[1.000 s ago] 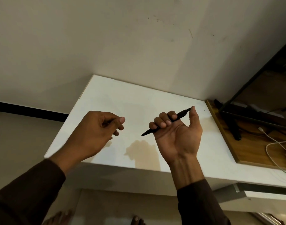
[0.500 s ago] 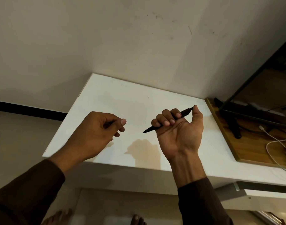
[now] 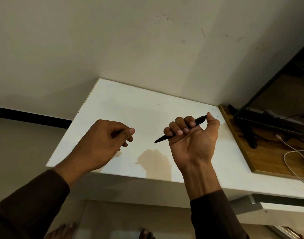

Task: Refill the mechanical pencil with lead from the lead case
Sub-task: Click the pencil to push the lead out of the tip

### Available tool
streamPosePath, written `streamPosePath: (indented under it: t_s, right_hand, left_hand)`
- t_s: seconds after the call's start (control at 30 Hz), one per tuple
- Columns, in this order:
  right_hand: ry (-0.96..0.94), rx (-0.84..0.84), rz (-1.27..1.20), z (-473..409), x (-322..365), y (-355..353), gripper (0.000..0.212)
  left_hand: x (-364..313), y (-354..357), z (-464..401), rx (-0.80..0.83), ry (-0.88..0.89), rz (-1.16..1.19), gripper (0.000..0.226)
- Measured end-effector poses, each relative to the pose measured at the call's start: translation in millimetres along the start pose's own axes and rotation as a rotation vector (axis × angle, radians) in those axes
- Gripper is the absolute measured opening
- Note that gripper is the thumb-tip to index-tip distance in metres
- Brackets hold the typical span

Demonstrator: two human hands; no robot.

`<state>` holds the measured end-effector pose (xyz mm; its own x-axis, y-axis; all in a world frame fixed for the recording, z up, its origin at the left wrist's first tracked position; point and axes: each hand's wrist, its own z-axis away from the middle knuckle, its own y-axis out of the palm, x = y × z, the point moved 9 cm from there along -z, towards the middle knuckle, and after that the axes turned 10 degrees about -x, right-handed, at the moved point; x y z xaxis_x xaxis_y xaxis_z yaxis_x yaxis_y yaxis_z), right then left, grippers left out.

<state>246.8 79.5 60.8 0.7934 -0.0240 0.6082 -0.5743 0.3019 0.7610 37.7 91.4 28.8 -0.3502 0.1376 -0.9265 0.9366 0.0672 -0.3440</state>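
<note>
My right hand (image 3: 192, 144) is held above the white table (image 3: 147, 107), palm toward me, with its fingers wrapped around a black mechanical pencil (image 3: 162, 138). The pencil's tip points left and down, and my thumb rests on its back end. My left hand (image 3: 104, 142) hovers to the left at about the same height. Its fingers are curled, with the thumb pressed to the forefinger. A dark gap shows inside that fist, and I cannot tell whether anything is in it. No lead case is in sight.
A wooden board (image 3: 261, 152) lies on the table's right side. It carries a black monitor stand (image 3: 247, 133) and a white cable (image 3: 290, 152). A wall rises behind the table. Bare feet show on the floor below the table's front edge.
My right hand and the pencil have drifted slightly to the right. The left hand has barely moved.
</note>
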Motion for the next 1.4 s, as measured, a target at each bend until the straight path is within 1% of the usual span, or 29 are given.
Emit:
streamPosePath:
  t_s: [0.37,0.77,0.97,1.23,1.4]
  right_hand:
    - [-0.033,-0.012,0.041,0.3,2.9,-0.1,0.051]
    - [-0.038,-0.022,0.001,-0.3,5.3,-2.2,0.051]
    - [-0.026,-0.042,-0.054,-2.3,6.1,-6.6,0.051]
    - [-0.018,-0.069,-0.101,-5.4,7.2,-11.2,0.051]
    - [-0.019,-0.092,-0.120,-6.7,7.7,-13.4,0.055]
  left_hand:
    - [-0.7,-0.8,0.5,0.008,0.002,-0.008,0.027]
    - [-1.9,2.9,3.3,0.029,-0.008,-0.017,0.027]
    - [-3.4,16.0,9.1,0.103,0.003,-0.045,0.023]
    - [-1.5,12.4,7.2,0.093,0.004,-0.056,0.021]
    - [-0.8,12.4,6.5,0.095,-0.003,-0.055,0.022]
